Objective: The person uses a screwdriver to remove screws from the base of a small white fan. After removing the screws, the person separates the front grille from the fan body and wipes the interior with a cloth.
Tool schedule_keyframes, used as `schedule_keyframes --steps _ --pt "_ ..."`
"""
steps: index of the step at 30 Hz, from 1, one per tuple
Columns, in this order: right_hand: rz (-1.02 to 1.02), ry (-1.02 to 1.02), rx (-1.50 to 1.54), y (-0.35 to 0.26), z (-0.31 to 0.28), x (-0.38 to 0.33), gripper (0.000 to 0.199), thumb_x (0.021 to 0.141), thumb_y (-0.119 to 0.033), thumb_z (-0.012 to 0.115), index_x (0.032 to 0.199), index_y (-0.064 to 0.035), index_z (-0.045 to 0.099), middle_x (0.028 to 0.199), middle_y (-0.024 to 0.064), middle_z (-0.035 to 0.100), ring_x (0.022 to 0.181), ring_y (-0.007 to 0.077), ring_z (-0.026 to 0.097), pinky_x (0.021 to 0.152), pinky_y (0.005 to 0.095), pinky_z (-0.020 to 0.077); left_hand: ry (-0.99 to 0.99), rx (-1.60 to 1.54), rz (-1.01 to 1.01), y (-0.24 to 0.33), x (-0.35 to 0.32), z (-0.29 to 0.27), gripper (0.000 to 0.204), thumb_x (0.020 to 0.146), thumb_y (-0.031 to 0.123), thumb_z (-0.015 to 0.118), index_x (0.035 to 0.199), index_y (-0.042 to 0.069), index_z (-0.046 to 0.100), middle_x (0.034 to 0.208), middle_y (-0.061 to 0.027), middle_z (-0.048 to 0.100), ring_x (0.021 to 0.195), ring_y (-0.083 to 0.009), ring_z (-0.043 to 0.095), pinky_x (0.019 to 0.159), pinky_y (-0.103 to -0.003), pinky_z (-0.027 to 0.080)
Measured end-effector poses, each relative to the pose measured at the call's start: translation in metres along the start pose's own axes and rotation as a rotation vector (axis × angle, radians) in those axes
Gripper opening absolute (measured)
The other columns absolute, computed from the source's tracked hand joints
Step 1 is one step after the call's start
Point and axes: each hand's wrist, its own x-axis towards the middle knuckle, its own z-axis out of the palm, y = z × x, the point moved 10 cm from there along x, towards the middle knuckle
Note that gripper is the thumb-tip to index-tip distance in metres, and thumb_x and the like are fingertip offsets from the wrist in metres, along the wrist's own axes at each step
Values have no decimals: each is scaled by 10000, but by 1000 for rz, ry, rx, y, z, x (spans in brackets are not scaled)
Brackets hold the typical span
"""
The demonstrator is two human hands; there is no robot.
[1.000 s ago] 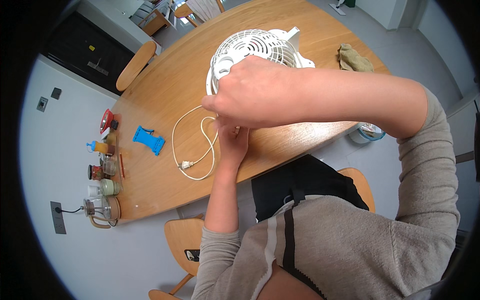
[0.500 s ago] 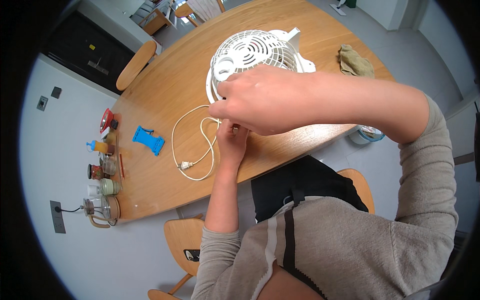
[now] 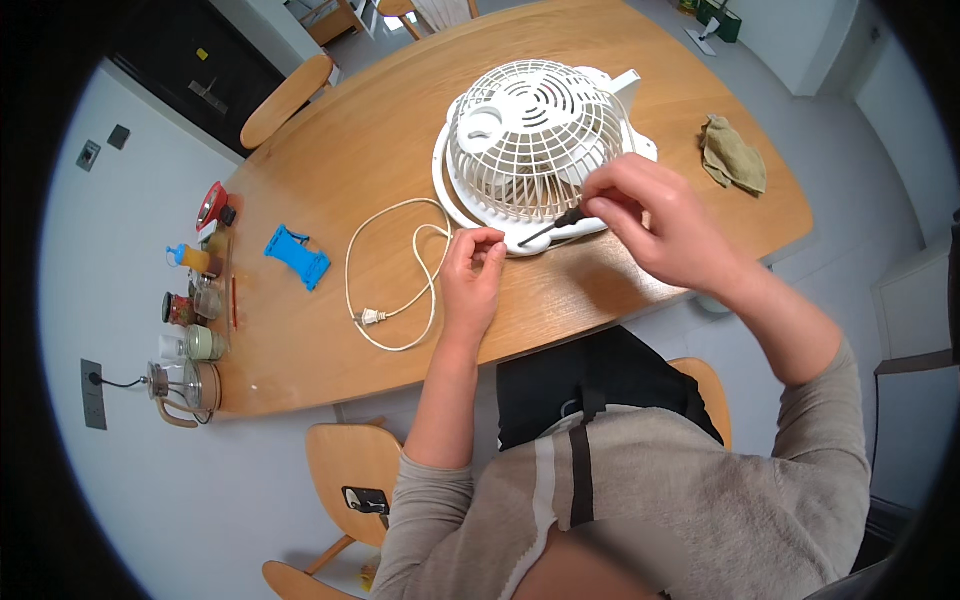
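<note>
A white fan (image 3: 540, 125) lies on the table with its round grille facing up. My right hand (image 3: 665, 225) is closed around the black handle of a screwdriver (image 3: 545, 232). The slim shaft slants down to the left, its tip at the front foot of the fan's frame. Beside that foot, my left hand (image 3: 472, 280) has its fingers bent and the thumb near them. Its fingertips are close to the frame's edge; anything between them is too small to make out. The fan's pale cord (image 3: 432, 290) loops over the table left of my left hand, ending in a plug (image 3: 370, 317).
A blue plastic stand (image 3: 297, 257) lies at the left of the wooden table (image 3: 300, 350). Jars, a sauce bottle (image 3: 190, 258) and a glass kettle (image 3: 200, 385) line the wall side. A greenish cloth (image 3: 733, 155) lies right of the fan. Chairs stand around the table.
My right hand has moved right and back from above my left hand, uncovering the screwdriver and the fan's front foot. The left hand stays by the frame. The view has shifted slightly.
</note>
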Motion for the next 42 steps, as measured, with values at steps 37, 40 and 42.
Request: schedule_keyframes --steps 37,40,42 --pt "630 588 825 129 24 -131 93 958 -144 554 951 -52 560 750 43 583 568 99 497 519 242 422 53 -491 -558 -26 -11 36 410 936 1 598 1134 56 243 1069 -190 562 685 -184 637 578 -265 547" --pt "663 567 877 131 22 -128 118 958 -168 543 899 -68 526 735 32 548 604 106 509 533 252 424 58 -491 -511 -25 -8 35 455 937 26 617 1169 41 226 1055 -183 568 665 -158 632 521 -232 510" --pt "661 570 942 141 22 -128 126 969 -156 533 882 -65 529 740 43 571 624 105 528 558 251 446 86 -548 -468 -22 -4 37 490 940 51 631 1205 34 220 1048 -177 572 655 -150 624 510 -219 491"
